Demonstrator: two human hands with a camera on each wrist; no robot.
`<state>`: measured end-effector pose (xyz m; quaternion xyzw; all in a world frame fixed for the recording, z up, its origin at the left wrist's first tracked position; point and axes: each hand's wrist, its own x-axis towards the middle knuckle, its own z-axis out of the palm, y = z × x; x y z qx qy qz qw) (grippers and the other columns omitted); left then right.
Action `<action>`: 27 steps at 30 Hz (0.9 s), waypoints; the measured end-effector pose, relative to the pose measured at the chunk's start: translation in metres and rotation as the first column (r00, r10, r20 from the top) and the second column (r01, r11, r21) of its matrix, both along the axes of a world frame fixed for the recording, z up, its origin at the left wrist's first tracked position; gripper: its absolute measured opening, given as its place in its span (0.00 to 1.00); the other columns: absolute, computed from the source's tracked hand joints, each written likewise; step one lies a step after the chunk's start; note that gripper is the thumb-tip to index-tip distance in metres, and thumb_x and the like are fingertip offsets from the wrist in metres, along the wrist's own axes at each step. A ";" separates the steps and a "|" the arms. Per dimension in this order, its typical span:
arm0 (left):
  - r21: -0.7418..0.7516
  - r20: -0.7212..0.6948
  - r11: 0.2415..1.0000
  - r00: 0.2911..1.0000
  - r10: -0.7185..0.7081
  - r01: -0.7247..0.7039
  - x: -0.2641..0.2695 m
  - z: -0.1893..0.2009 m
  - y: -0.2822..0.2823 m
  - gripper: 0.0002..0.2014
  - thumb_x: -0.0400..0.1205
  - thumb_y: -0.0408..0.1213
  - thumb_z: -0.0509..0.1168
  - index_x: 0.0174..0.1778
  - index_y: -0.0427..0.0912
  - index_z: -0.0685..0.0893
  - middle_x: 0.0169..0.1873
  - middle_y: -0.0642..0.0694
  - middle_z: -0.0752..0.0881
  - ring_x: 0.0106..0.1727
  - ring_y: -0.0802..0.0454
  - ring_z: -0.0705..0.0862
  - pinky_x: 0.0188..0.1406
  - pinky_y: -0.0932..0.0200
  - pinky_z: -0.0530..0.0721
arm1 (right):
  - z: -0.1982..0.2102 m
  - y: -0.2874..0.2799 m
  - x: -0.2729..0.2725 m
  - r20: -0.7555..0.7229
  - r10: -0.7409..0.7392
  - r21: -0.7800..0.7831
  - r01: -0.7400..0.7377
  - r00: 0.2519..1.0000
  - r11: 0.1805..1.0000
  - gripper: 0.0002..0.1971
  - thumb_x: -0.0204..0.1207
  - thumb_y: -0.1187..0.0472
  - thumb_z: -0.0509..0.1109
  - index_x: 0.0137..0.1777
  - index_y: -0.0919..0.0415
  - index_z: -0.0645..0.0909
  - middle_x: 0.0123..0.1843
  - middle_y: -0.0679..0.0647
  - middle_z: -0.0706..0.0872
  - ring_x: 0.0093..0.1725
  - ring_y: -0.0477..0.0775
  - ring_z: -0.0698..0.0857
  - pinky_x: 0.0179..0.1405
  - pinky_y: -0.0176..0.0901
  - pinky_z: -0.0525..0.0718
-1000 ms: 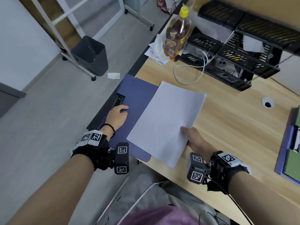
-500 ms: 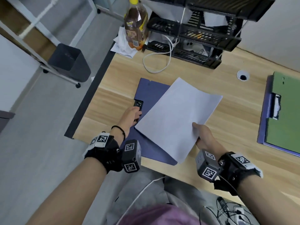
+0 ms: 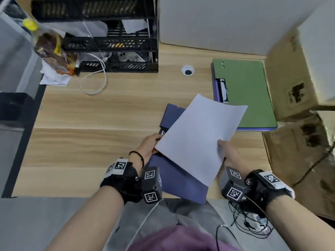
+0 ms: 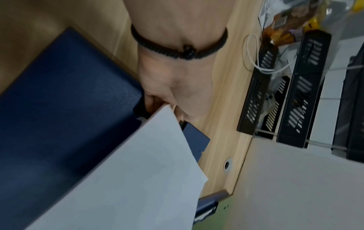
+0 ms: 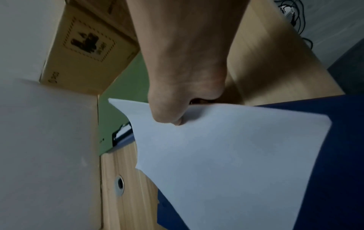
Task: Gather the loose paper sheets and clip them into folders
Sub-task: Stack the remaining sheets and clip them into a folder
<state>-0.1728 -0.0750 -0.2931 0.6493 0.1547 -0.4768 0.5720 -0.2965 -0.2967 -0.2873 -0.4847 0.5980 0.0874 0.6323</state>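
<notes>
The white sheet (image 3: 197, 138), pinched at its near-right edge by the right hand (image 3: 229, 153), has been swung further over the blue folder (image 3: 178, 180), whose clip (image 3: 163, 132) is being gripped by the left hand (image 3: 147, 146), so clipping looks imminent.

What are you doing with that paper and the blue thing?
A person is putting loose paper into a folder. Their right hand pinches a stack of white paper sheets by one edge and holds it over the dark blue folder on the wooden desk. Their left hand is at the folder's black clip. The sheets are not clipped in yet. A green folder lies farther right.
</notes>
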 end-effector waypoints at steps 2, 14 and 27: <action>0.057 0.009 0.998 1.000 -0.016 0.015 -0.002 -0.002 -0.010 0.15 0.88 0.45 0.50 0.57 0.45 0.80 0.47 0.45 0.87 0.49 0.51 0.83 0.50 0.59 0.77 | 0.000 -0.013 -0.013 -0.013 -0.050 -0.018 0.050 0.999 0.999 0.10 0.85 0.65 0.56 0.50 0.65 0.79 0.54 0.61 0.82 0.46 0.60 0.83 0.38 0.45 0.78; 0.186 -0.023 0.983 1.000 0.008 -0.003 -0.004 0.012 -0.002 0.16 0.85 0.50 0.54 0.58 0.45 0.80 0.52 0.43 0.87 0.50 0.51 0.84 0.50 0.57 0.75 | -0.011 -0.016 -0.024 0.115 -0.086 0.086 0.077 0.990 0.993 0.15 0.85 0.61 0.59 0.68 0.66 0.76 0.48 0.57 0.85 0.42 0.57 0.84 0.38 0.47 0.80; 0.049 0.114 0.989 0.985 0.131 -0.137 -0.013 0.003 0.033 0.12 0.84 0.29 0.58 0.61 0.39 0.80 0.37 0.48 0.86 0.29 0.54 0.79 0.27 0.64 0.77 | 0.061 0.013 0.039 0.543 -0.146 0.361 -0.073 0.827 0.930 0.18 0.87 0.62 0.55 0.74 0.64 0.74 0.68 0.57 0.85 0.67 0.58 0.84 0.62 0.52 0.85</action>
